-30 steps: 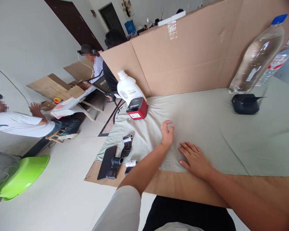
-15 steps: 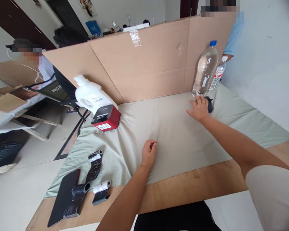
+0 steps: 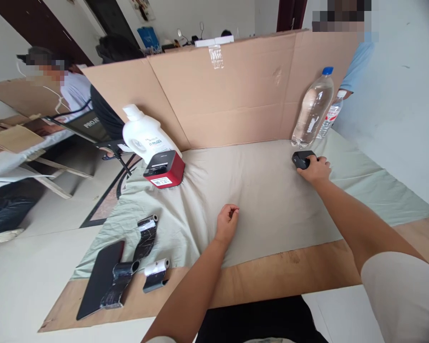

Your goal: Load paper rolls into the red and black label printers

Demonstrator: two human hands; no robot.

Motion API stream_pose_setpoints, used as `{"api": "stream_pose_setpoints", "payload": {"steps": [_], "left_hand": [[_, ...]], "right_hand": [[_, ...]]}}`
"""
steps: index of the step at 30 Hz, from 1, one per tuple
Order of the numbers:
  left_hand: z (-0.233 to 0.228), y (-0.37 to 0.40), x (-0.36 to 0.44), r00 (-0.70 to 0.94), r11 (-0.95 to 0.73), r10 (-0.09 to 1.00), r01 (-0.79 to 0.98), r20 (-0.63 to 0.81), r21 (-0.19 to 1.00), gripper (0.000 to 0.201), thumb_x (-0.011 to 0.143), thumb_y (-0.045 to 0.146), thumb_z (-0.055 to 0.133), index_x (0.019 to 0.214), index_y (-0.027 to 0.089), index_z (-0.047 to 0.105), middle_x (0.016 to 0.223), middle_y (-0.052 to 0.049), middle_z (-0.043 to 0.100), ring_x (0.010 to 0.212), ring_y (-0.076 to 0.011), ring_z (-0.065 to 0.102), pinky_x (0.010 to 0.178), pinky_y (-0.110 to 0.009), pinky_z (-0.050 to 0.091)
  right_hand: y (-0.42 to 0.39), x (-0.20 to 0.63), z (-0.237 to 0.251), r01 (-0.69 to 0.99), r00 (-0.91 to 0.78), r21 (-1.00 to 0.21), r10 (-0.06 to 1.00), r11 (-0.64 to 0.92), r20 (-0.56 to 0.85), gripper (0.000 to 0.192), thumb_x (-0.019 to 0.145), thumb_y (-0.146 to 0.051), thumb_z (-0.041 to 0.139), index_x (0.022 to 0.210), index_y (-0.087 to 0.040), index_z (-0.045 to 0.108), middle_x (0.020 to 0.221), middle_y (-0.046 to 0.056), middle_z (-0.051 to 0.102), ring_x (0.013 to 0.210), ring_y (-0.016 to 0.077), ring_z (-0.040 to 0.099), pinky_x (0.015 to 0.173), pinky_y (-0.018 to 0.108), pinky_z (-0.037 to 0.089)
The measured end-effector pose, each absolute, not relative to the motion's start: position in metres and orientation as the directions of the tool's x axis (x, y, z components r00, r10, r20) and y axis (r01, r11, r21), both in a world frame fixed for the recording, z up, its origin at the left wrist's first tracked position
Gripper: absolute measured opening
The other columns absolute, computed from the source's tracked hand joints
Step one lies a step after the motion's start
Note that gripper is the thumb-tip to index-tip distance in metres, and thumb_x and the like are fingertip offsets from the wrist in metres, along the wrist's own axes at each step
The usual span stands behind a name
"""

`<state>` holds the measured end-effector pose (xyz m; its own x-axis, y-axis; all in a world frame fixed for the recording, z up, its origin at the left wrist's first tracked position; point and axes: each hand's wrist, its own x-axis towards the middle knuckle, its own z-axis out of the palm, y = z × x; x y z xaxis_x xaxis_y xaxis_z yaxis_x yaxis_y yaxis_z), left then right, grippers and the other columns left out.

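My right hand point(image 3: 317, 169) reaches to the far right of the pale green cloth point(image 3: 264, 190) and closes around a small black device point(image 3: 301, 159) that lies just in front of a clear water bottle point(image 3: 312, 109) with a blue cap. My left hand point(image 3: 227, 222) rests on the cloth near the middle, fingers curled loosely into a fist, holding nothing.
A red and black box point(image 3: 163, 170) and a white jug point(image 3: 143, 136) stand at the far left. Black rolls point(image 3: 145, 238), a small white roll point(image 3: 156, 267) and a dark flat slab point(image 3: 100, 278) lie at the front left. A cardboard wall point(image 3: 218, 95) backs the table; people sit beyond.
My right hand went from flat on the near cloth out to the black device and closed on it. My left hand curled shut. The view swung right.
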<state>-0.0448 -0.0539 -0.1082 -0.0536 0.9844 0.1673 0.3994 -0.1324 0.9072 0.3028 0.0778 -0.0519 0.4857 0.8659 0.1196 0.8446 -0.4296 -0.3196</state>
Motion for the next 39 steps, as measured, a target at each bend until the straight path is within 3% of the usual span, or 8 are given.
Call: {"api": "stream_pose_setpoints", "payload": {"steps": [6, 9, 13, 18, 22, 25, 30, 39], "left_hand": [[-0.110, -0.055, -0.045, -0.006, -0.211, 0.975, 0.256, 0.220, 0.943, 0.019, 0.085, 0.038, 0.060, 0.087, 0.019, 0.063, 0.090, -0.006, 0.063, 0.085, -0.0172, 0.058, 0.081, -0.032, 0.048], [-0.111, -0.059, -0.043, 0.047, -0.078, 0.996, -0.040, 0.080, 0.996, 0.046, 0.080, 0.051, 0.070, 0.111, 0.020, 0.060, 0.107, -0.009, 0.064, 0.089, -0.0189, 0.063, 0.082, -0.035, 0.051], [-0.106, -0.066, -0.040, 0.097, 0.171, 0.985, -0.506, -0.141, 0.846, 0.086, 0.077, 0.058, 0.074, 0.146, 0.031, 0.031, 0.129, -0.009, 0.059, 0.103, -0.0216, 0.066, 0.091, -0.039, 0.053], [-0.090, -0.068, -0.046, -0.026, 0.119, 0.986, -0.577, -0.164, 0.808, 0.098, 0.069, 0.038, 0.085, 0.149, 0.032, 0.029, 0.129, -0.007, 0.061, 0.114, -0.0221, 0.063, 0.103, -0.038, 0.048], [-0.080, -0.066, -0.052, -0.034, 0.084, 0.991, -0.572, -0.126, 0.816, 0.097, 0.069, 0.038, 0.085, 0.150, 0.032, 0.032, 0.136, -0.008, 0.059, 0.122, -0.0257, 0.059, 0.107, -0.040, 0.046], [-0.079, -0.066, -0.053, 0.018, 0.100, 0.994, -0.537, -0.107, 0.837, 0.102, 0.067, 0.038, 0.085, 0.153, 0.032, 0.029, 0.144, -0.009, 0.054, 0.129, -0.0291, 0.054, 0.111, -0.044, 0.043], [-0.087, -0.065, -0.053, 0.113, 0.143, 0.988, -0.457, -0.102, 0.878, 0.106, 0.066, 0.036, 0.085, 0.155, 0.030, 0.027, 0.152, -0.009, 0.047, 0.139, -0.0316, 0.046, 0.118, -0.047, 0.033], [-0.091, -0.055, -0.059, 0.220, 0.328, 0.944, -0.550, -0.246, 0.768, 0.074, 0.082, 0.043, 0.064, 0.151, 0.030, 0.040, 0.147, -0.004, 0.055, 0.137, -0.0279, 0.049, 0.115, -0.044, 0.038]], "right_hand": [[0.029, 0.240, -0.039, 0.762, 0.279, -0.625, 0.957, -0.172, 0.077, 0.058, 0.067, -0.045, 0.074, 0.119, -0.022, 0.065, 0.113, 0.013, 0.058, 0.101, 0.0277, 0.060, 0.093, 0.044, 0.048], [-0.009, 0.190, -0.044, 0.692, 0.056, -0.722, 0.995, 0.022, 0.084, 0.052, 0.067, -0.048, 0.074, 0.112, -0.022, 0.068, 0.101, 0.010, 0.063, 0.093, 0.0256, 0.062, 0.087, 0.043, 0.052], [-0.073, 0.122, -0.060, 0.715, -0.129, -0.640, 0.954, 0.280, 0.272, 0.056, 0.070, -0.047, 0.075, 0.119, -0.022, 0.067, 0.117, 0.014, 0.060, 0.109, 0.0309, 0.058, 0.096, 0.050, 0.049], [-0.110, 0.096, -0.068, 0.711, -0.268, -0.504, 0.852, 0.490, 0.449, 0.047, 0.082, -0.052, 0.068, 0.118, -0.022, 0.068, 0.131, 0.018, 0.052, 0.118, 0.0359, 0.052, 0.101, 0.059, 0.044], [-0.078, 0.113, -0.064, 0.498, -0.056, -0.783, 0.915, 0.372, 0.399, 0.040, 0.092, -0.059, 0.051, 0.104, -0.025, 0.068, 0.120, 0.013, 0.059, 0.115, 0.0287, 0.057, 0.104, 0.054, 0.046], [-0.054, 0.114, -0.072, 0.215, 0.021, -0.963, 0.985, 0.163, 0.171, 0.067, 0.081, -0.071, 0.058, 0.131, -0.026, 0.054, 0.138, 0.015, 0.051, 0.121, 0.0303, 0.055, 0.104, 0.054, 0.047], [-0.056, 0.098, -0.098, -0.056, -0.210, -0.998, 0.977, 0.015, 0.027, 0.104, 0.076, -0.068, 0.069, 0.157, -0.026, 0.019, 0.154, 0.014, 0.040, 0.140, 0.0312, 0.042, 0.117, 0.052, 0.037], [-0.048, 0.112, -0.106, 0.024, -0.189, -0.998, 0.981, 0.052, 0.047, 0.096, 0.080, -0.055, 0.067, 0.159, -0.027, 0.018, 0.158, 0.012, 0.037, 0.142, 0.0294, 0.041, 0.120, 0.052, 0.033]]}}
